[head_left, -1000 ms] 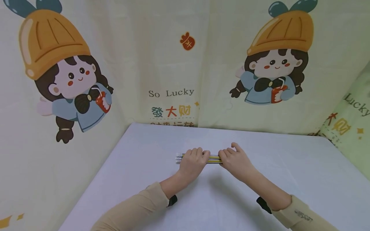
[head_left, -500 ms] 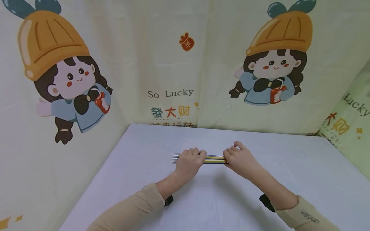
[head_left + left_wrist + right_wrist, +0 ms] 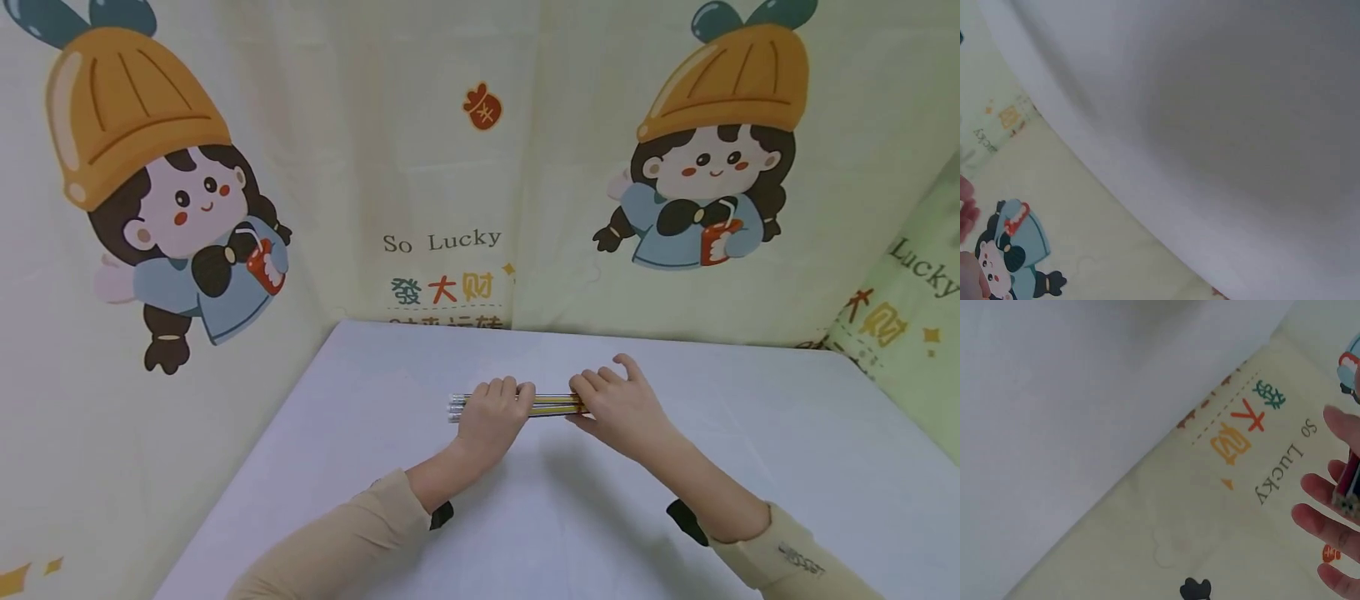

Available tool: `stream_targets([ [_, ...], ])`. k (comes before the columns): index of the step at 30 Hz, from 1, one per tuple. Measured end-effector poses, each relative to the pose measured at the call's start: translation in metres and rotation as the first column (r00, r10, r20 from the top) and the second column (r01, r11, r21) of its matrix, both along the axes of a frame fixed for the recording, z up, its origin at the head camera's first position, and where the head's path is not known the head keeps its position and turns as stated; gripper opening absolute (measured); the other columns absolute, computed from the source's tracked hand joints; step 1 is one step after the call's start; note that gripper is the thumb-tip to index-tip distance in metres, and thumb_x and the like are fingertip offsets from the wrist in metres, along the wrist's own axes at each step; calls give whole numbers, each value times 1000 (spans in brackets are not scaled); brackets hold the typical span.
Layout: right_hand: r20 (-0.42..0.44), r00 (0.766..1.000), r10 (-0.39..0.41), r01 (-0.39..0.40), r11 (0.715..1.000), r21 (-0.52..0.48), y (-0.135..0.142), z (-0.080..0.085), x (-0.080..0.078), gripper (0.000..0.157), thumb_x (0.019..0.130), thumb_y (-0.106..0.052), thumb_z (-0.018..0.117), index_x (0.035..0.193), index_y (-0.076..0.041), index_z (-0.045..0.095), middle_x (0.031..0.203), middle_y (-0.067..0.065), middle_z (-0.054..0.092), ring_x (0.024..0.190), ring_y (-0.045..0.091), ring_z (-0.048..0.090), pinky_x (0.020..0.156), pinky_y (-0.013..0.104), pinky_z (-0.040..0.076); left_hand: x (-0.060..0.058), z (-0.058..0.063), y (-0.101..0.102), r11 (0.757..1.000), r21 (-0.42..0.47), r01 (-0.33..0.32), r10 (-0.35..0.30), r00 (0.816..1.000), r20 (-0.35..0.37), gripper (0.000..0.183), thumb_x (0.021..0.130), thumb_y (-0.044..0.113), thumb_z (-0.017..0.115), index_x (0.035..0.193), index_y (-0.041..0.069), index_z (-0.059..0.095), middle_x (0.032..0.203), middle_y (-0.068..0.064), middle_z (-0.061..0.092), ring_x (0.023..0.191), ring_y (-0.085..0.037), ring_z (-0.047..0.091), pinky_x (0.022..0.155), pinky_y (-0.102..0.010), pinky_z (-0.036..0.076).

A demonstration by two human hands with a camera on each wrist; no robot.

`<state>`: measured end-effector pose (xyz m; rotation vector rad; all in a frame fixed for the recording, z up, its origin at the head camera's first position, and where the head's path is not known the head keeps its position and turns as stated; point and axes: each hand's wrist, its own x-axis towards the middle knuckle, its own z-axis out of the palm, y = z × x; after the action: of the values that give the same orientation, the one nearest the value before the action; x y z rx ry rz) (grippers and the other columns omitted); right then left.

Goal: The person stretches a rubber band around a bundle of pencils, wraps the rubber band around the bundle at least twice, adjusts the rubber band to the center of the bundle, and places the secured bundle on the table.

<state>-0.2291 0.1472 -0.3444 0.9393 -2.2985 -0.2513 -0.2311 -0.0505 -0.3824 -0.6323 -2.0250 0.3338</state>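
Note:
A bundle of striped pencils (image 3: 553, 406) is held level above the white table, silvery ends to the left. My left hand (image 3: 491, 421) grips it near those ends, fingers curled over the top. At the other end is my right hand (image 3: 618, 408), its thumb apart from the fingers and below the bundle. From the right wrist, loose, spread fingers (image 3: 1329, 528) show around the pencils' blunt ends (image 3: 1347, 503). Only bits of the left hand (image 3: 967, 275) enter the left wrist view, with its pencils out of sight.
The white table (image 3: 420, 358) reaches back to a cream curtain (image 3: 442, 183) printed with cartoon figures and lettering. Another patterned cloth (image 3: 918, 325) hangs at the right. A dark strap-like piece (image 3: 686, 522) sits under the right wrist.
Both hands first drew apart, lengthening the visible stretch of pencils. Since then the right hand has shifted slightly left and up, and its thumb has come away from the bundle.

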Motion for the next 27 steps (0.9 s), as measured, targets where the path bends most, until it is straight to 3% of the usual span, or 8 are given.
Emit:
stream_targets([
  [3,10,1000,-19,19,1000,4,7,3,-2,35,60,-26,81,79,-10,58,73,-1,61,68,18,57,87,48,35,-1,-1,-6,1000,1,-12,12,1000,-1,20,74,19,73,75,13,53,60,0,54,52,-12,53,45,-20,38],
  [8,20,1000,17,-18,997,77,4,0,-4,28,61,-24,80,69,-9,57,63,-1,59,61,16,56,81,40,40,-1,-2,-6,1000,-1,29,-29,999,-22,23,73,21,74,73,13,53,58,0,52,50,-11,51,44,-20,36],
  [12,32,999,-17,14,995,103,-3,-2,-3,30,62,-25,80,64,-9,55,56,-1,57,55,15,54,76,37,40,3,-2,-2,1000,-11,15,-15,1000,-8,21,73,21,73,73,13,53,59,1,54,51,-10,52,44,-19,37],
  [20,7,1000,21,-21,998,61,-14,-6,-1,36,62,-24,79,62,-10,46,53,-3,53,49,12,52,73,37,39,7,0,3,1000,-16,9,-9,1000,4,18,77,20,69,76,14,52,62,0,56,54,-11,55,47,-19,40],
  [27,84,994,-75,75,997,12,-1,0,-2,35,60,-25,81,72,-12,51,63,-4,54,61,15,54,83,46,37,4,3,-4,1000,1,7,-7,1000,16,23,73,22,74,76,13,54,63,-2,57,56,-13,54,49,-21,40],
])
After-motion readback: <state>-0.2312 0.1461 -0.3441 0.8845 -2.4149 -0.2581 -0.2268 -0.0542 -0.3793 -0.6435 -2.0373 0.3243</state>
